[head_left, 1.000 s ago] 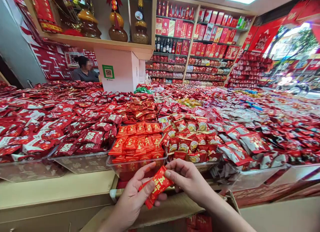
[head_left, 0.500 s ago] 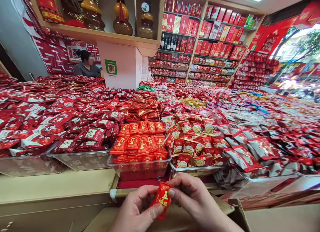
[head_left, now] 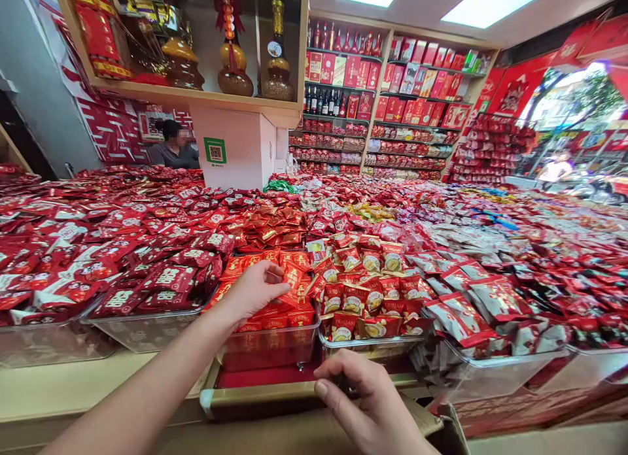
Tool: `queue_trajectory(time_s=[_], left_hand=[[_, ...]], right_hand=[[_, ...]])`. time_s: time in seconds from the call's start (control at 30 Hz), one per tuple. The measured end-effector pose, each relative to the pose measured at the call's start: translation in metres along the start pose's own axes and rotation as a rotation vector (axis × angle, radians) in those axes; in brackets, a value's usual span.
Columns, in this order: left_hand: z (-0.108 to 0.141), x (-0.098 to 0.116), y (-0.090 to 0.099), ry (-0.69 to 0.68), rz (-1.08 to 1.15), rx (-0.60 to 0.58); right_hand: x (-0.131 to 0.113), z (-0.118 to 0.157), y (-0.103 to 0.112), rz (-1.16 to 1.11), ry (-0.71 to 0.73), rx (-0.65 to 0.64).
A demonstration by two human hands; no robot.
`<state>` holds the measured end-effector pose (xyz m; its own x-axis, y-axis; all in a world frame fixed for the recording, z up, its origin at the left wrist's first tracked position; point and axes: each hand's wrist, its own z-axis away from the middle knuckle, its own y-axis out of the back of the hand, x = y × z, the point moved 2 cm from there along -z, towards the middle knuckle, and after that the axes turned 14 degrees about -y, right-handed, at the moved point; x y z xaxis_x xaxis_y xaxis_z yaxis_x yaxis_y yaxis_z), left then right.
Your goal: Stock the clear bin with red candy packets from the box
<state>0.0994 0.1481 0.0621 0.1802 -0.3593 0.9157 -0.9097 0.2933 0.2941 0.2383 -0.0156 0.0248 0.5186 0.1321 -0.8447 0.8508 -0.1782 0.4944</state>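
My left hand reaches over a clear plastic bin of small red packets with gold lettering. One red packet is pinched at its edge between my left thumb and fingers, just above the others. Low in front of the bins hovers my right hand, fingers loosely curled and thumb slightly apart, with nothing visible in it. Beside this bin stands a bin of durian packets; dark red packets fill the bin to the left.
A cardboard box sits below the bins, near my body. White-and-red packets are heaped at the right. A display cabinet with bottles overhangs the left. A person is behind the counter.
My left hand has carried a red packet forward from near my body to the bin. My right hand has let go of it and stays low. The view has tilted up slightly.
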Motion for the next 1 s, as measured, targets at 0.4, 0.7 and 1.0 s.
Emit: queue_trajectory(time_s=[0.4,0.7,1.0], left_hand=[[-0.008,-0.009,-0.031,0.133,-0.289,-0.202],[-0.013,0.006,-0.029,-0.133,-0.595,-0.15],[0.108,0.027,-0.041,-0.551,-0.149,-0.564]], right_hand=[[0.013,0.002,-0.016,0.075,0.142,-0.201],[0.011,0.001,-0.018,0.235,0.123,-0.264],[0.055,0.003,-0.071,0.524,0.488,-0.027]])
